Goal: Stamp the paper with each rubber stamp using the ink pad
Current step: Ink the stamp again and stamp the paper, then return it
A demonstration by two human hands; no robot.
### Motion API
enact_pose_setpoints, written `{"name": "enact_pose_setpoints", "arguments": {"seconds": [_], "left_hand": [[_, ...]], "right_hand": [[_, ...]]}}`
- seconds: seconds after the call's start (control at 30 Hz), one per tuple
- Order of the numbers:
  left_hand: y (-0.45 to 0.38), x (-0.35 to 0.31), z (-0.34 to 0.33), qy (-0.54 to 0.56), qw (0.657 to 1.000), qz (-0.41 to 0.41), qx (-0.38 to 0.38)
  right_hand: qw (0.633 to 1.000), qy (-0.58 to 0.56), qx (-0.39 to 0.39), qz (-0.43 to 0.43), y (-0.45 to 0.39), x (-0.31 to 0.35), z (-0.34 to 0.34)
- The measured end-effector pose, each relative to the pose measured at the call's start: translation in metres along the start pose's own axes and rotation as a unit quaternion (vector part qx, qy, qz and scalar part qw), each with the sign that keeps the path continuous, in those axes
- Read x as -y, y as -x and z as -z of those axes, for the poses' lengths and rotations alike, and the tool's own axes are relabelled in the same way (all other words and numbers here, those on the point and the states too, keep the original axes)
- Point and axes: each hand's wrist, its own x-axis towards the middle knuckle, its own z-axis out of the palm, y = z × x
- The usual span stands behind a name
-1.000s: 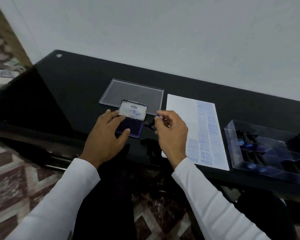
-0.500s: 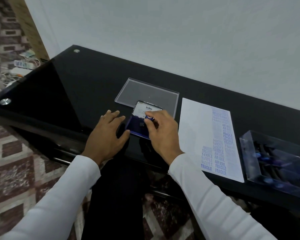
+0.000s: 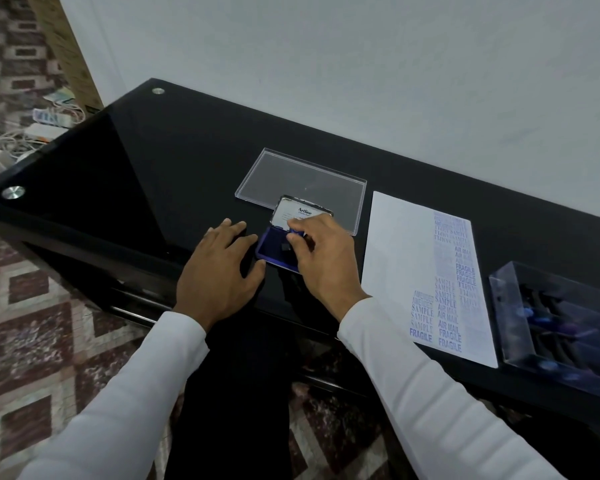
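The left hand [image 3: 219,271] lies flat, fingers spread, steadying the ink pad [image 3: 280,251] on the bench [image 3: 153,161]. The right hand [image 3: 323,258], fingers pinched on what seems a rubber stamp [image 3: 286,246], presses it down for ink.

Two hands work at one open ink pad [image 3: 274,251], the right hand [image 3: 323,258] pinching one rubber stamp [image 3: 296,233]. Beside that grip lie one stamped paper [image 3: 402,265], one clear lid [image 3: 302,181] and one clear box [image 3: 561,317].

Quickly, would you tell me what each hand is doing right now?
Left hand: open, fingers flat on the table beside the ink pad.
Right hand: pinching a rubber stamp on the ink pad.
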Motion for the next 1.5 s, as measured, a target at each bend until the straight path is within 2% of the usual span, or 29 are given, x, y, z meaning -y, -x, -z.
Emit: {"name": "enact_pose_setpoints", "arguments": {"seconds": [0.37, 0.6, 0.83, 1.17, 1.5], "left_hand": [[0.000, -0.001, -0.001, -0.007, 1.000, 0.003, 0.001], [-0.001, 0.000, -0.002, -0.007, 1.000, 0.006, 0.008], [-0.001, -0.001, -0.001, -0.007, 1.000, 0.007, 0.009], [0.000, -0.001, -0.001, -0.001, 1.000, 0.002, 0.002], [-0.001, -0.001, -0.001, -0.007, 1.000, 0.010, 0.015]], "right_hand": [[1.000, 0.013, 0.018, 0.011, -0.008, 0.002, 0.004], [0.999, -0.006, 0.035, -0.015, -0.007, 0.001, 0.009], [0.999, -0.027, 0.035, 0.000, -0.009, -0.003, 0.012], [0.999, -0.001, 0.048, -0.019, -0.018, 0.000, 0.010], [0.997, -0.048, 0.062, -0.023, -0.010, -0.002, 0.015]]}}
